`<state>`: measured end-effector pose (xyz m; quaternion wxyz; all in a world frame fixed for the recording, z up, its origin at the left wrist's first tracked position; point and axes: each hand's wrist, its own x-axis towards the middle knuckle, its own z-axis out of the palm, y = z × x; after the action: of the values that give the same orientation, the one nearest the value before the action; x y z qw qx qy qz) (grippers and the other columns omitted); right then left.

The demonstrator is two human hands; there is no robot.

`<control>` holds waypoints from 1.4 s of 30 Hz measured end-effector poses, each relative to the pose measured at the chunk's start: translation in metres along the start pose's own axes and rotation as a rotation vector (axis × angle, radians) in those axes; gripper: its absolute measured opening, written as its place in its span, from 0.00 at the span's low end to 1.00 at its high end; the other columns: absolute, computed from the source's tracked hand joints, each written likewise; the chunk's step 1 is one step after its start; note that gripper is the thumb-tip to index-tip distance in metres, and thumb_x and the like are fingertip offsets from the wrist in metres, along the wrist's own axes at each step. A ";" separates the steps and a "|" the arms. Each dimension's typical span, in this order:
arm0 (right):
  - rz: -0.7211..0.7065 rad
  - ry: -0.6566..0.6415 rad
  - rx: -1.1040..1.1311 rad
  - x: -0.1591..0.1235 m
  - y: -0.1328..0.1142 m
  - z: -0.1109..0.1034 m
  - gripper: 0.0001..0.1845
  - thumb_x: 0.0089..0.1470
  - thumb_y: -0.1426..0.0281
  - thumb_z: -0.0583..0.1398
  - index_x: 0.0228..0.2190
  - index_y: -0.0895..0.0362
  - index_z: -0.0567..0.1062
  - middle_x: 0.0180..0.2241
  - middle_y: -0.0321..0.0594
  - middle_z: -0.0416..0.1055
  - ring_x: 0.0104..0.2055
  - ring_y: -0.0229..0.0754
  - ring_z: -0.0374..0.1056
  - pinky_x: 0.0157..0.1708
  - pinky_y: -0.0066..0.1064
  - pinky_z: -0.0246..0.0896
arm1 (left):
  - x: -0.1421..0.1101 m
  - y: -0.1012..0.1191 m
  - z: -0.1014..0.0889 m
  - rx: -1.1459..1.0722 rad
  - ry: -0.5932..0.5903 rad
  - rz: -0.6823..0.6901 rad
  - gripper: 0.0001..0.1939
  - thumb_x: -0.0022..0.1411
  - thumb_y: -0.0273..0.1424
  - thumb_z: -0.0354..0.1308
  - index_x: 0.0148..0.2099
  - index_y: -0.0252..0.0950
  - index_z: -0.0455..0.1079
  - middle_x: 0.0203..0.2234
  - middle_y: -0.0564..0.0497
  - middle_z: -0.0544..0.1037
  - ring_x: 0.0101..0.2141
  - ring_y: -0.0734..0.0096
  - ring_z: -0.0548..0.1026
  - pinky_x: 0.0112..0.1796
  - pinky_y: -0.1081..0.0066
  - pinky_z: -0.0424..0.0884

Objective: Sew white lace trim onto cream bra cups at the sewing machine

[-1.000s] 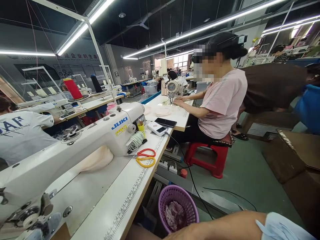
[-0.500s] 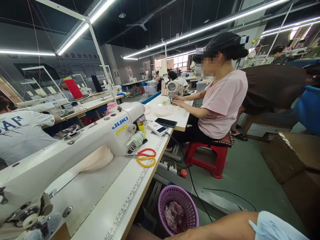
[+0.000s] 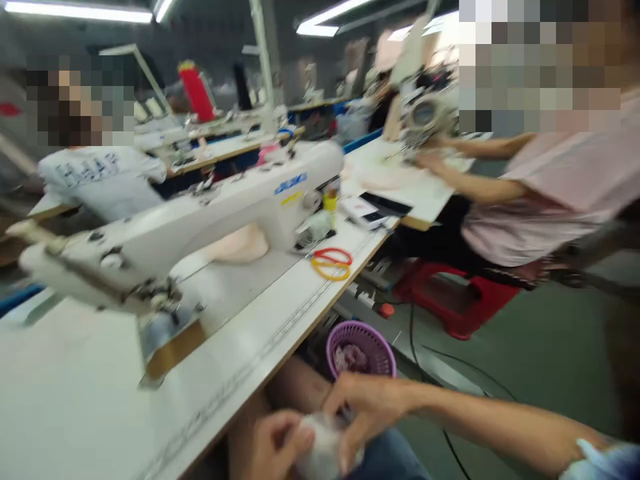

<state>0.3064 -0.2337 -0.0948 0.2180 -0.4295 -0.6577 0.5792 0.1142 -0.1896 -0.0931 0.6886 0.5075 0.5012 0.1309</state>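
Observation:
Low at the table's front edge, over my lap, both hands hold a pale whitish-grey bundle [image 3: 323, 448], blurred by motion; it may be cloth, but I cannot tell its kind. My left hand [image 3: 280, 443] grips its left side, with fingers curled and thumb against it. From the right, my right hand [image 3: 373, 407] closes over the other side, thumb pointing down along it. A purple basket [image 3: 387, 347] with crumpled pinkish material stands on the floor just beyond my right hand. The white sewing machine [image 3: 225, 207] is on the table to the left.
Scissors [image 3: 332, 265] with red and yellow handles lie near the table [image 3: 240, 360] edge, by a cord coil [image 3: 313, 230] and a white device [image 3: 364, 212]. A co-worker in pink [image 3: 555, 207] sits at another machine. A red stool [image 3: 453, 307] and a black cable occupy the floor.
My view has swung left and down, bringing the machine's needle end into sight. Both hands now show with the whitish bundle; before, only my right forearm was visible.

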 end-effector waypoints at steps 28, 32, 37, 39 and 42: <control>0.058 -0.058 0.131 0.015 -0.005 0.001 0.18 0.54 0.55 0.57 0.29 0.59 0.70 0.26 0.34 0.62 0.28 0.35 0.57 0.27 0.26 0.51 | -0.007 -0.010 -0.011 -0.145 -0.100 -0.017 0.18 0.39 0.39 0.70 0.28 0.29 0.77 0.20 0.49 0.76 0.20 0.78 0.67 0.24 0.78 0.60; 0.048 -0.051 0.128 0.017 -0.004 -0.001 0.19 0.55 0.56 0.55 0.29 0.60 0.71 0.25 0.35 0.63 0.28 0.36 0.58 0.26 0.26 0.52 | -0.006 -0.010 -0.012 -0.170 -0.113 -0.030 0.15 0.40 0.36 0.70 0.28 0.29 0.77 0.22 0.48 0.78 0.22 0.78 0.68 0.25 0.78 0.62; 0.039 -0.055 0.124 0.020 0.001 -0.001 0.18 0.55 0.57 0.56 0.27 0.60 0.71 0.23 0.33 0.62 0.26 0.35 0.56 0.25 0.25 0.50 | -0.006 -0.011 -0.011 -0.175 -0.123 -0.057 0.16 0.40 0.36 0.71 0.28 0.29 0.77 0.22 0.47 0.79 0.22 0.77 0.70 0.26 0.78 0.63; 0.043 -0.050 0.134 0.020 0.004 0.000 0.18 0.55 0.57 0.56 0.26 0.60 0.70 0.22 0.32 0.61 0.25 0.34 0.55 0.24 0.25 0.48 | -0.005 -0.012 -0.010 -0.173 -0.115 -0.061 0.16 0.40 0.36 0.71 0.29 0.29 0.76 0.22 0.48 0.79 0.21 0.78 0.69 0.25 0.79 0.62; 0.054 -0.034 0.138 0.020 0.008 0.001 0.18 0.55 0.57 0.56 0.26 0.60 0.70 0.21 0.31 0.59 0.24 0.33 0.53 0.23 0.25 0.46 | -0.004 -0.016 -0.007 -0.186 -0.089 -0.069 0.17 0.38 0.35 0.72 0.30 0.29 0.76 0.21 0.49 0.78 0.21 0.80 0.69 0.25 0.80 0.61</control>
<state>0.2980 -0.2183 -0.1070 0.2202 -0.4210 -0.6079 0.6362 0.1014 -0.1958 -0.1039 0.7584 0.4291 0.4729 0.1306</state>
